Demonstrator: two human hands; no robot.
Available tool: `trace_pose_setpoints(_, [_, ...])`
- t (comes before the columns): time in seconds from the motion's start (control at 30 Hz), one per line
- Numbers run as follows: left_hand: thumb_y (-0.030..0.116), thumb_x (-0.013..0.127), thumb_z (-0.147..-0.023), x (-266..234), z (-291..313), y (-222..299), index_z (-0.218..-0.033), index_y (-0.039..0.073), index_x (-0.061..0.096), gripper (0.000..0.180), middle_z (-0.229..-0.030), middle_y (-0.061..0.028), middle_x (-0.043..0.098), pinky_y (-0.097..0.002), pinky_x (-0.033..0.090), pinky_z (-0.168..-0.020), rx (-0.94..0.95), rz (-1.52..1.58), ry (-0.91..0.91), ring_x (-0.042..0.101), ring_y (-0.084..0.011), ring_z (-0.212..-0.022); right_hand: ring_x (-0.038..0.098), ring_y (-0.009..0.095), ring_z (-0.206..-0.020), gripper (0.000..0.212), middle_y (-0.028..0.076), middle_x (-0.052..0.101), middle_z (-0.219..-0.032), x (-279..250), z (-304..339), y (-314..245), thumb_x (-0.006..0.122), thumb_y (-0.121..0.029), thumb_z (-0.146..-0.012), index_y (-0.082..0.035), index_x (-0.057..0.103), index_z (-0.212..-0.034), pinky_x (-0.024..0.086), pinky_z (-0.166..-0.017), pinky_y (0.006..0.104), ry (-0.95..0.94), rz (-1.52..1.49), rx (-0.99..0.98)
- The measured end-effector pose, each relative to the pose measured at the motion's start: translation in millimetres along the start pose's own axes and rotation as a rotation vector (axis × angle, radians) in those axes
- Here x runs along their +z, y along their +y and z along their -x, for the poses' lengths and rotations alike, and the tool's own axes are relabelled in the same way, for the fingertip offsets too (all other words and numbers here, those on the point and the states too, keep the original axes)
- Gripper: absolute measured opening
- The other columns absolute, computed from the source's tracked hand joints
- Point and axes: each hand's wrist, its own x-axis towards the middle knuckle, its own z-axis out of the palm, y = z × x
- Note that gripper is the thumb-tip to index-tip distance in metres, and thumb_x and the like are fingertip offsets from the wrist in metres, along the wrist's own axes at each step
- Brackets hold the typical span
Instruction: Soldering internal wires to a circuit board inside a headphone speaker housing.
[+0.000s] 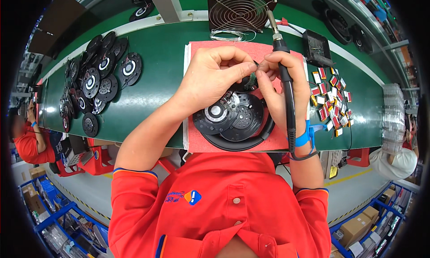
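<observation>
My right hand (274, 85) is closed around a black soldering iron (281, 45), its metal tip pointing up and away; the same thumb and fingertips pinch together near my left hand. My left hand (212, 74) is closed in a pinch, fingertips almost touching the right ones; what they hold is too small to make out. Beneath both hands a bit of green circuit board (251, 82) shows. Closer to me, an open headphone with a black headband (233, 144) and round ear-cup parts (217, 112) lies on a pink mat (197, 144).
Several black speaker discs (91, 82) pile up on the green bench at left. Small battery packs (333, 99) are scattered at right, near a black tray (316, 47). A fan with a wire guard (241, 14) and a coil of solder wire (226, 35) stand beyond the mat. Stacked clear trays (392, 117) sit far right.
</observation>
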Motion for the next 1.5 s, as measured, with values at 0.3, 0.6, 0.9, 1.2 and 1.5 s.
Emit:
trace_pose_setpoints(0.3, [0.010,0.066,-0.083,-2,-1,-1,-0.088,-0.002,0.066,0.013,-0.075,-0.0010,0.062,-0.0200,0.045,-0.059,-0.014,-0.034,-0.012,0.054,-0.0046,-0.066,0.057,0.010,-0.078,0.033,0.008,0.059,-0.089,0,0,10,0.060,0.011,-0.080,-0.001,0.048,-0.108,0.046,-0.070,0.0226,0.044,-0.205,0.006])
trace_pose_setpoints(0.6, [0.007,0.064,-0.082,0,0,-2,-0.084,-0.002,0.067,0.010,-0.075,-0.0003,0.063,-0.0205,0.046,-0.062,0.009,-0.108,-0.010,0.055,-0.0048,-0.068,0.054,0.008,-0.075,0.033,0.004,0.057,-0.087,1,3,4,0.061,0.010,-0.078,-0.002,0.050,-0.107,0.044,-0.068,0.0217,0.004,-0.126,0.080])
trace_pose_setpoints(0.9, [0.011,0.065,-0.076,1,-15,-3,-0.074,-0.002,0.066,0.013,-0.069,-0.0081,0.062,-0.0289,0.045,-0.061,0.111,-0.404,0.033,0.056,-0.0146,-0.059,0.057,0.010,-0.075,0.024,0.004,0.063,-0.088,-15,8,10,0.062,0.006,-0.079,-0.004,0.058,-0.100,0.046,-0.068,0.0232,0.063,0.160,-0.106])
trace_pose_setpoints(1.2, [0.007,0.061,-0.072,11,-15,-15,-0.069,0.001,0.065,0.007,-0.070,-0.0117,0.063,-0.0392,0.046,-0.072,0.222,-0.693,-0.033,0.055,-0.0304,-0.075,0.059,0.014,-0.069,0.015,0.015,0.066,-0.079,-53,15,4,0.048,-0.004,-0.093,0.003,0.050,-0.107,0.048,-0.066,0.0250,0.188,0.118,-0.130])
trace_pose_setpoints(1.5, [0.009,0.066,-0.068,-5,-18,-28,-0.072,0.002,0.069,0.009,-0.103,-0.0090,0.062,-0.0350,0.039,-0.093,0.365,-0.856,0.049,0.046,-0.0293,-0.105,0.049,0.017,-0.061,0.051,0.009,0.065,-0.082,-50,2,9,0.055,-0.046,-0.089,0.004,0.063,-0.096,0.039,-0.057,0.0267,0.232,0.023,-0.328])
